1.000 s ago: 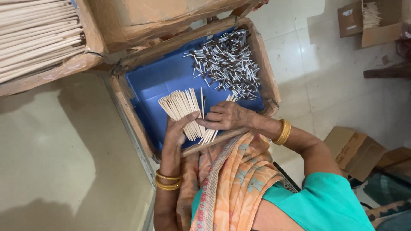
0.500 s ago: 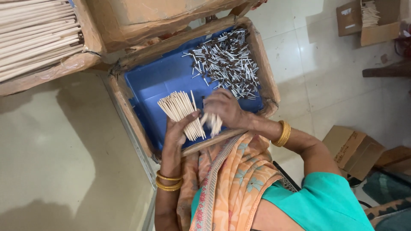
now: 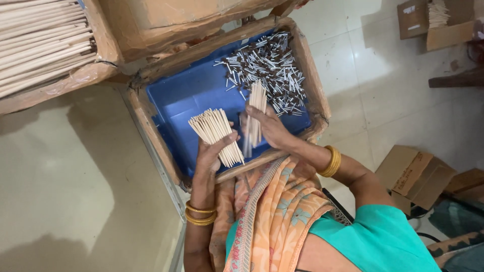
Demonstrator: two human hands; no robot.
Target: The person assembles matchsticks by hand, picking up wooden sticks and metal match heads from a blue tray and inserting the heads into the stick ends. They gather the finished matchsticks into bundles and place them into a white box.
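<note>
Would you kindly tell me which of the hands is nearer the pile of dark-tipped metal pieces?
Right. The right hand lies just below the pile of dark-tipped metal pieces; the left hand sits farther down-left.

The tray (image 3: 186,95) at the centre of the frame is deep blue inside, with brown cardboard walls. The sticks (image 3: 218,132) are pale cream. The pins (image 3: 267,65) at upper centre are silver-grey with dark brown ends. The bangles (image 3: 199,214) are gold. The scarf (image 3: 272,216) at the bottom is orange with a floral pattern.

Small cardboard boxes (image 3: 413,174) on pale tiled floor (image 3: 373,90), upper-left carton of long sticks (image 3: 40,40).
</note>
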